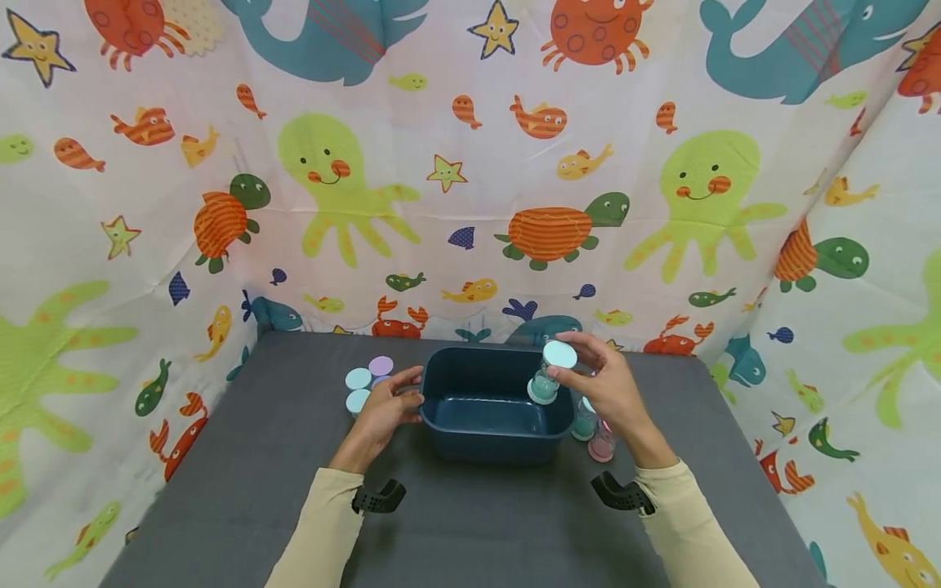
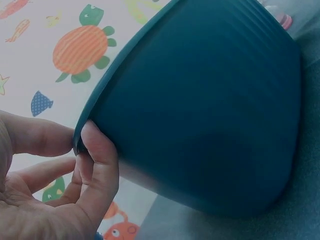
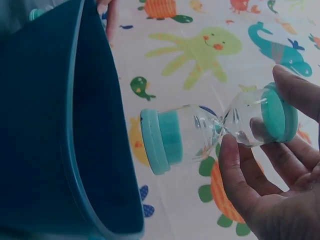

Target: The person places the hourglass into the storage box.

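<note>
Grey tabletop (image 1: pixel 470 523) beneath, right hand (image 1: pixel 610 388) holds hourglass (image 1: pixel 545 384) over bin (image 1: pixel 492 447); left hand (image 1: pixel 384 412) pinches rim (image 2: pixel 104 82).

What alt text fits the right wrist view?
A person's right grip holds a clear hourglass with turquoise ends near the mouth of a dark blue bin. Part of the left grip shows by the bin's edge, with sea-animal fabric behind.
</note>
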Demonstrator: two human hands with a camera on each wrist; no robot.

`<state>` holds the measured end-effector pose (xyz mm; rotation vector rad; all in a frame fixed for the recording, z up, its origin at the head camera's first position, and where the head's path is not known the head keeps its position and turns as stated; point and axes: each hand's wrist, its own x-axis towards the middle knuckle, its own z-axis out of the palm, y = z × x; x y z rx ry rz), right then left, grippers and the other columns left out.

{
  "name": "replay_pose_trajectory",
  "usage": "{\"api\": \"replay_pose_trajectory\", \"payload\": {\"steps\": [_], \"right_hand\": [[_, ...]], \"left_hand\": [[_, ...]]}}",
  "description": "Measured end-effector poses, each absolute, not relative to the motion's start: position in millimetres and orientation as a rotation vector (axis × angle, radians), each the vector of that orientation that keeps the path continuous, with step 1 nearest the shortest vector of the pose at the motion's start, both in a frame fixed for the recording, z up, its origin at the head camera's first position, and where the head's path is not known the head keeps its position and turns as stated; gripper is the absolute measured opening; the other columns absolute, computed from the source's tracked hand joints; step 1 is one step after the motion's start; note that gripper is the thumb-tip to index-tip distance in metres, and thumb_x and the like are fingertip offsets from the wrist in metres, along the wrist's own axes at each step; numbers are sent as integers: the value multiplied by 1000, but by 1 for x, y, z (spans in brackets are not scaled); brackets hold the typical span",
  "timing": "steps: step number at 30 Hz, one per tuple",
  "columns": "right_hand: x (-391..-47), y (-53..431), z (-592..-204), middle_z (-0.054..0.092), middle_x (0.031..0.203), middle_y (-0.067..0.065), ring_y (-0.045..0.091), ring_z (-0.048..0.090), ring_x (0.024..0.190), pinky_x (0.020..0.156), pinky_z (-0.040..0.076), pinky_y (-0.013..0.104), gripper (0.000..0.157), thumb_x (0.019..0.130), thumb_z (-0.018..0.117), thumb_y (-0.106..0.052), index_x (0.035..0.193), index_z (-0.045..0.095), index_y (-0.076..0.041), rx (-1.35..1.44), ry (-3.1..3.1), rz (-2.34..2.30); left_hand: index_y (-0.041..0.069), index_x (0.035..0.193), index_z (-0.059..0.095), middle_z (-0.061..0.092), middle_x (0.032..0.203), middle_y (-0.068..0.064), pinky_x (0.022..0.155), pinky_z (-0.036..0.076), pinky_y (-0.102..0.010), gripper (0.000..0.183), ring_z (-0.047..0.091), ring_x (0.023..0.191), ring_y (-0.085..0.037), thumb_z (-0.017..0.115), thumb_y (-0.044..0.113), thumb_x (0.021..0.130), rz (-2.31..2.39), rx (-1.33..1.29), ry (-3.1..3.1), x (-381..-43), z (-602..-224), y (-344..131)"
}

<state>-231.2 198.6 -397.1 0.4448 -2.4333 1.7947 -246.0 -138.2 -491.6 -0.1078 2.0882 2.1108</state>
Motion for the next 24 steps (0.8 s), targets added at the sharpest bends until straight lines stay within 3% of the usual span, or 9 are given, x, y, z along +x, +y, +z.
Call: {"api": "replay_pose_trajectory", "payload": {"steps": [12, 20, 24], "right_hand": [[-242, 169, -407, 65, 128, 13, 24, 59, 112, 85, 54, 26, 51, 83, 78, -19, 131, 60, -13, 457, -2443, 1833], [-245, 145, -415, 63, 127, 12, 28, 59, 116, 91, 53, 36, 51, 84, 78, -21, 131, 61, -13, 468, -2446, 1906], [-248, 137, -418, 60, 128, 13, 29, 57, 116, 89, 54, 33, 48, 85, 77, -15, 130, 61, -11, 497, -2442, 1926]], "left_hand": [[12, 142, 51, 48, 140, -16, 69, 57, -29, 52, 58, 101, -26, 58, 1, 92, 2105, -119, 2102, -244, -493, -137], [11, 142, 51, 50, 137, -15, 70, 57, -30, 52, 62, 96, -18, 58, 1, 91, 2100, -120, 2131, -242, -494, -141], [10, 142, 50, 50, 138, -16, 71, 57, -30, 53, 62, 95, -17, 58, 2, 91, 2088, -82, 2137, -243, -493, -139]]}}
